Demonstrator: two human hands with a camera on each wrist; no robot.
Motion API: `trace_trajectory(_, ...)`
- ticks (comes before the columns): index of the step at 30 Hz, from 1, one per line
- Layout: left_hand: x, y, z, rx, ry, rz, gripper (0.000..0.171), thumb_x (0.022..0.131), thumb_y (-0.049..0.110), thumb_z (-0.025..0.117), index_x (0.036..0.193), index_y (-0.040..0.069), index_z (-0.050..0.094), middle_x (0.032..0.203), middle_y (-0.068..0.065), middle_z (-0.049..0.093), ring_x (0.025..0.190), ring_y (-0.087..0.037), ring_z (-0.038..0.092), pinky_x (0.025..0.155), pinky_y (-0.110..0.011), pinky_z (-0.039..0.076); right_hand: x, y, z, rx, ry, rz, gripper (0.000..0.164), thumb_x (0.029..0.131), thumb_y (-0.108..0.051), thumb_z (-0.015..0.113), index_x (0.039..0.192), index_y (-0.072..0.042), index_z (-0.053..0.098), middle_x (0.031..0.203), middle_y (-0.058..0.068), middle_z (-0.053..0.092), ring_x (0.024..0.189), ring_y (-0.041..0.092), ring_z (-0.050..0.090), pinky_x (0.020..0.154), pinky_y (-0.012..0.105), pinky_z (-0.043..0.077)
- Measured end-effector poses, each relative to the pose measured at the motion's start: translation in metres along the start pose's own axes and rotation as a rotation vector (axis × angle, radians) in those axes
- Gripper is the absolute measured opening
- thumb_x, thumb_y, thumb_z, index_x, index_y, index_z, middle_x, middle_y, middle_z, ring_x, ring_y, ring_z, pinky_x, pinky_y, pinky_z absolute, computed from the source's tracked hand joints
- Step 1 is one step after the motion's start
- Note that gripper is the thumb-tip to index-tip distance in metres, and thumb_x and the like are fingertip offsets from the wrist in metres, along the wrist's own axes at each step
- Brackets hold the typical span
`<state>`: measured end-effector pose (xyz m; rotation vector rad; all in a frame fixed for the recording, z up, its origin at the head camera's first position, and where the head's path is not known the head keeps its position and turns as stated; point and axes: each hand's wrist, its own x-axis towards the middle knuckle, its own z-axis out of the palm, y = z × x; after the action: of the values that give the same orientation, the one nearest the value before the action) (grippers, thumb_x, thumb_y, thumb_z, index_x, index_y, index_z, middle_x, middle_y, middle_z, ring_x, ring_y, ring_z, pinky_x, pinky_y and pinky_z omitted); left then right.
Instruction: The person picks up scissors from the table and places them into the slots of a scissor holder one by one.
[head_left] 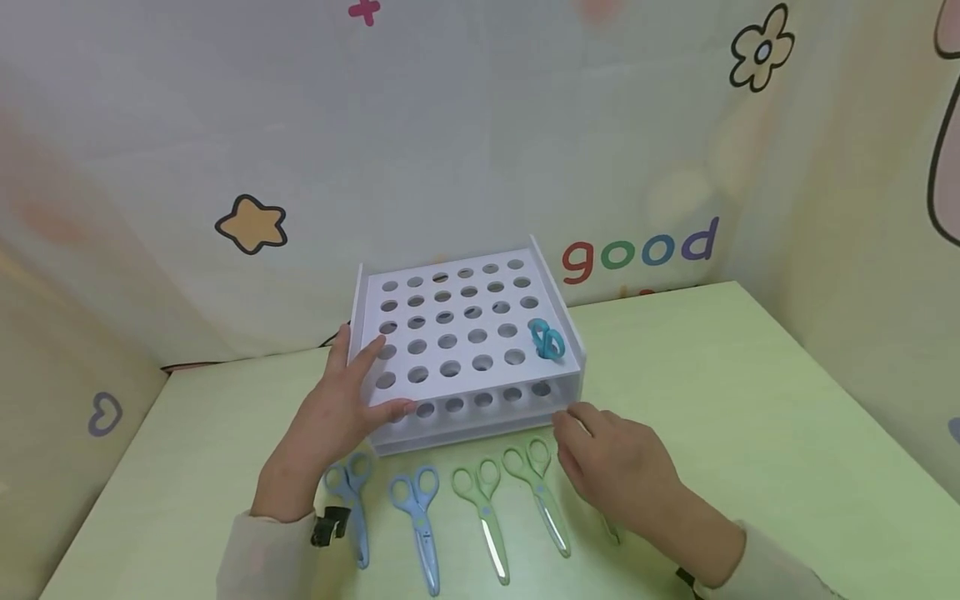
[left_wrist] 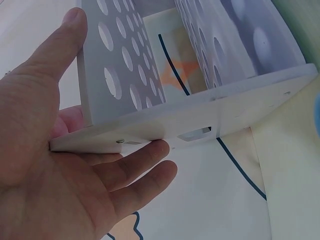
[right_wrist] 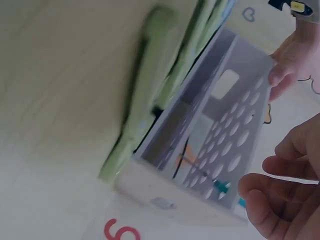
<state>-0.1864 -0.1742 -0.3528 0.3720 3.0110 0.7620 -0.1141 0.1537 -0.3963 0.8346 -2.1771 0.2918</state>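
Observation:
A white two-tier rack (head_left: 480, 386) with rows of round holes stands before the back wall. My left hand (head_left: 330, 417) grips its left side panel, thumb across the front of the top plate. Teal scissors (head_left: 546, 340) stand in a hole by the rack's right edge, handle loops up. Past the rack's front right corner, my right hand (head_left: 615, 462) hovers with loosely bent fingers; the right wrist view shows nothing between thumb and fingers. Under it lies a mostly hidden pair of green scissors (head_left: 611, 530). To its left lie more green scissors (head_left: 542, 486).
Along the front of the rack, another pair of green scissors (head_left: 483, 504) and two pairs of blue scissors (head_left: 415, 504) lie on the pale green table (head_left: 712, 400). A printed cloth (head_left: 450, 150) forms the wall close behind the rack.

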Motion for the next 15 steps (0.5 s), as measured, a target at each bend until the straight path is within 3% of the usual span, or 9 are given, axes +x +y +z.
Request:
trace_trajectory(3, 0.0, -0.001, 0.0, -0.007, 0.003, 0.001, 0.102, 0.084, 0.057, 0.077, 0.162, 0.015, 0.026, 0.167, -0.018, -0.009, 0.129, -0.051, 0.046, 0.095, -0.061, 0.044, -0.002, 0.014, 0.0, 0.007, -0.121, 0.06, 0.005, 0.087, -0.007, 0.061, 0.091, -0.005, 0.063, 0.075, 0.003, 0.058, 0.049, 0.012, 0.045, 0.039, 0.023, 0.03)
trace_trajectory(6, 0.001, -0.001, 0.0, -0.007, 0.006, 0.005, 0.102, 0.083, 0.057, 0.077, 0.161, 0.015, 0.027, 0.167, -0.018, -0.01, 0.13, -0.051, 0.045, 0.096, -0.06, 0.044, -0.004, 0.03, -0.003, 0.043, -0.334, 0.182, 0.009, 0.087, -0.007, 0.071, 0.096, -0.008, 0.068, 0.079, 0.0, 0.061, 0.055, 0.01, 0.048, 0.046, 0.025, 0.039)
trace_trajectory(10, 0.002, -0.001, 0.0, -0.008, 0.001, -0.002, 0.103, 0.083, 0.059, 0.076, 0.162, 0.015, 0.026, 0.167, -0.017, -0.011, 0.132, -0.05, 0.043, 0.096, -0.059, 0.044, -0.007, 0.052, -0.004, 0.145, -0.591, 0.317, 0.022, 0.089, -0.004, 0.072, 0.111, -0.007, 0.072, 0.099, 0.005, 0.068, 0.082, 0.021, 0.065, 0.071, 0.038, 0.054)
trace_trajectory(13, 0.001, -0.001, 0.0, -0.007, -0.002, -0.009, 0.103, 0.083, 0.058, 0.077, 0.162, 0.016, 0.026, 0.167, -0.016, -0.011, 0.133, -0.05, 0.043, 0.096, -0.059, 0.044, -0.01, 0.063, -0.002, 0.23, -0.716, 0.351, 0.033, 0.088, 0.0, 0.071, 0.121, -0.003, 0.07, 0.109, 0.009, 0.067, 0.098, 0.028, 0.065, 0.084, 0.045, 0.053)
trace_trajectory(15, 0.001, -0.001, 0.0, -0.002, 0.0, -0.005, 0.102, 0.083, 0.058, 0.077, 0.162, 0.015, 0.027, 0.167, -0.017, -0.011, 0.132, -0.05, 0.044, 0.096, -0.059, 0.044, -0.012, 0.067, 0.0, 0.272, -0.772, 0.364, 0.04, 0.088, 0.003, 0.07, 0.127, -0.003, 0.067, 0.113, 0.011, 0.065, 0.1, 0.028, 0.064, 0.086, 0.046, 0.053)
